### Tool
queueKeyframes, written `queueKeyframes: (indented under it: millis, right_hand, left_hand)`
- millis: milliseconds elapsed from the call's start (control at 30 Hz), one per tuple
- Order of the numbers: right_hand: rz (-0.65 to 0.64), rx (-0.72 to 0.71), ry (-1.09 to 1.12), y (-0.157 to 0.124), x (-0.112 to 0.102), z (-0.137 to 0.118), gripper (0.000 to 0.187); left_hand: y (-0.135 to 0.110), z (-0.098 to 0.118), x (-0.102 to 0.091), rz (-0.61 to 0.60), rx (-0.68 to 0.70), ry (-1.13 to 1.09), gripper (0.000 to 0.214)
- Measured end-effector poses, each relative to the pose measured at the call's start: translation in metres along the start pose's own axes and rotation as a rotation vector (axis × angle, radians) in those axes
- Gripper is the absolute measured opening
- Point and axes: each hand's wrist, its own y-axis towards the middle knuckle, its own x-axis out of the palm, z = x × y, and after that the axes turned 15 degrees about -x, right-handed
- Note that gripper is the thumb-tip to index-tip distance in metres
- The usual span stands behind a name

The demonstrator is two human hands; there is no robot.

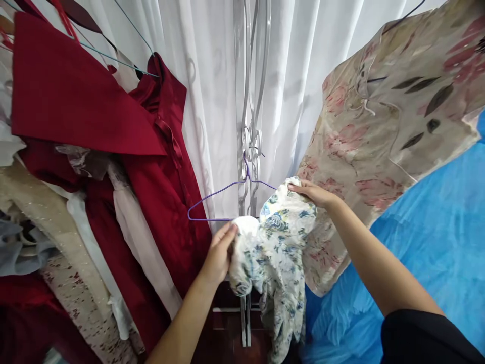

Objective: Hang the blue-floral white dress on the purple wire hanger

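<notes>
A white dress with blue flowers [280,237] hangs partly on a purple wire hanger [212,194]. Its right shoulder covers the hanger's right arm, while the hanger's left arm is bare. My left hand [220,255] pinches the dress's left shoulder, lower than the hanger. At the upper right, my right hand [312,193] grips the other shoulder near the hanger's right end. The hanger's hook is up at a white metal stand [248,136]. Below my hands the rest of the dress falls in loose folds.
Dark red garments [151,151] and several pale ones hang close on the left. A beige floral garment [352,136] hangs on the right, above bright blue fabric [409,242]. White curtains [212,91] form the backdrop behind the stand.
</notes>
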Motion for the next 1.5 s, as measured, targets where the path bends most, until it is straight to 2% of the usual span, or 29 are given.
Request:
queueKeyframes:
  millis: [33,100,167,233,267,333,400,433,500,600,667,700,767,900,967,1067,1200,1267,1333,1367,1433,1500]
  right_hand:
    - [-0.057,0.008,-0.009,0.004,0.006,0.0,0.031]
    - [-0.115,-0.014,-0.016,0.006,0.014,-0.004,0.033]
    - [-0.137,-0.034,-0.028,0.005,0.014,-0.01,0.041]
    - [-0.171,-0.013,-0.048,0.003,0.011,-0.015,0.048]
    - [-0.191,0.01,-0.06,0.003,0.01,-0.016,0.049]
    - [-0.213,0.048,-0.072,0.005,0.009,-0.017,0.048]
    - [-0.204,0.072,-0.065,0.007,0.011,-0.015,0.042]
    - [-0.19,0.083,-0.052,0.008,0.013,-0.013,0.039]
    - [-0.149,0.096,-0.004,0.006,0.018,-0.007,0.035]
    - [-0.082,0.115,0.085,-0.003,0.027,0.003,0.036]
    - [-0.028,0.12,0.11,-0.012,0.031,0.006,0.035]
    - [-0.003,0.121,0.111,-0.015,0.033,0.005,0.034]
    - [0.027,0.124,0.114,-0.017,0.034,-0.002,0.031]
    - [0.02,0.163,0.161,-0.002,0.039,-0.034,0.027]
    - [0.001,0.202,0.166,0.008,0.052,-0.048,0.026]
    - [-0.146,0.223,0.142,0.01,0.09,-0.056,0.025]
    - [-0.514,-0.029,-0.021,-0.015,0.141,-0.044,0.027]
    - [-0.531,-0.138,-0.138,-0.027,0.149,-0.034,0.036]
    - [-0.404,-0.199,-0.252,-0.034,0.145,-0.022,0.047]
    - [-0.319,-0.219,-0.302,-0.036,0.141,-0.016,0.053]
    - [-0.167,-0.239,-0.365,-0.04,0.133,-0.003,0.061]
    - [-0.097,-0.242,-0.345,-0.047,0.127,0.009,0.061]
  left_hand:
    - [0.0,0.01,-0.009,-0.001,-0.032,-0.054,0.041]
    - [0.001,0.027,-0.037,-0.067,-0.081,0.058,0.041]
    - [0.004,0.04,-0.075,-0.168,-0.105,0.411,0.035]
    - [0.011,0.05,-0.116,-0.182,-0.048,0.842,0.032]
    - [0.016,0.054,-0.135,-0.145,0.02,1.03,0.032]
    - [0.028,0.065,-0.167,0.005,0.199,1.302,0.028]
    - [0.04,0.08,-0.184,0.209,0.37,1.429,0.024]
    - [0.047,0.088,-0.186,0.3,0.432,1.439,0.025]
    - [0.061,0.102,-0.179,0.374,0.496,1.332,0.027]
    - [0.082,0.112,-0.149,0.244,0.465,0.982,0.03]
    - [0.092,0.11,-0.127,0.18,0.396,0.834,0.044]
    - [0.094,0.11,-0.117,0.171,0.359,0.816,0.049]
    - [0.096,0.111,-0.102,0.174,0.328,0.854,0.046]
    - [0.091,0.126,-0.089,0.255,0.489,1.056,0.033]
    - [0.092,0.131,-0.089,0.329,0.537,1.145,0.031]
    - [0.097,0.121,-0.096,0.437,0.535,1.143,0.028]
    - [0.099,0.081,-0.102,0.523,0.492,0.835,0.044]
    - [0.098,0.064,-0.096,0.541,0.448,0.613,0.056]
    - [0.097,0.054,-0.081,0.488,0.378,0.407,0.066]
    - [0.096,0.052,-0.07,0.413,0.328,0.316,0.068]
    - [0.092,0.053,-0.042,0.197,0.205,0.173,0.067]
    - [0.084,0.057,-0.011,-0.032,0.076,0.1,0.063]
